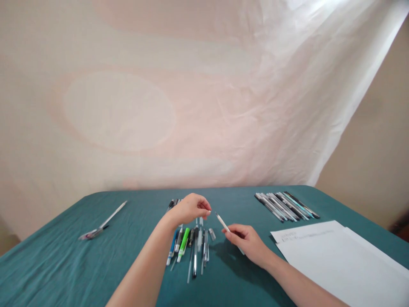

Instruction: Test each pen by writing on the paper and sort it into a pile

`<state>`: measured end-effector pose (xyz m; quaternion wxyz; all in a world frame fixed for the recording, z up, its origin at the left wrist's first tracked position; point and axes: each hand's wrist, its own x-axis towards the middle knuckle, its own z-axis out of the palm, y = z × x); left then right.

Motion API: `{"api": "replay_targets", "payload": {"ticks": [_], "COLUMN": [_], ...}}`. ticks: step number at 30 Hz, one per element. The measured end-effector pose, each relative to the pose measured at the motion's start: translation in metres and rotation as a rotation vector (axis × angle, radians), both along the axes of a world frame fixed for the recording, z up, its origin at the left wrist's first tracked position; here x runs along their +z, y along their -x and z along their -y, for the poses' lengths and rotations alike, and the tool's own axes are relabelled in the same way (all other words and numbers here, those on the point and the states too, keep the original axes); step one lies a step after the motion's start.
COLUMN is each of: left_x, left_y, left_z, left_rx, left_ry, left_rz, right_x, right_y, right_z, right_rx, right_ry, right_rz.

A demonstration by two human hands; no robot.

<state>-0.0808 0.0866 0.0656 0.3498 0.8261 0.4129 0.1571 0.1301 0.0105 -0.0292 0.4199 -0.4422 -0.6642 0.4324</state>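
My right hand [246, 241] is closed round a white pen [222, 222], which tilts up and to the left with its dark tip bare. Just left of that tip is my left hand [194, 208], thumb and fingertips pressed together. Something small and pale shows at its fingertips, too small to name. Under and in front of the left hand lies a loose pile of pens, among them a bright green pen [183, 244], a blue pen [172, 248] and a black-and-clear pen [195, 253]. A short clear cap-like piece [212, 234] lies between the pile and my right hand.
A row of pens [286, 206] lies side by side at the back right. White paper sheets [338, 256] with faint writing cover the right front. On the left, a white pen [115, 213] lies by a small clear-and-dark item [92, 233]. A pale cloth [204, 106] hangs behind the green-covered table [57, 256].
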Motion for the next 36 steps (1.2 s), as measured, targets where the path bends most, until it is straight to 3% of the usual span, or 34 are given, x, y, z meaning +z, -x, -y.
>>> {"api": "replay_targets", "payload": {"ticks": [15,31,36], "left_x": [0.0041,-0.001,-0.0032], "left_y": [-0.0021,-0.007,-0.0078], "left_z": [0.0048,0.0066,0.0068], "left_rx": [-0.045,-0.097,-0.095], "left_ry": [0.05,0.087,0.091], "left_rz": [0.054,-0.006,-0.015], "right_x": [0.0027,0.0094,0.0044], "right_y": [0.0017,0.003,0.0028], "right_z": [-0.0005,0.0034,0.0019], "right_rx": [0.02,0.025,0.017], "right_ry": [-0.043,-0.066,-0.045], "right_rz": [0.072,0.138,0.078]}}
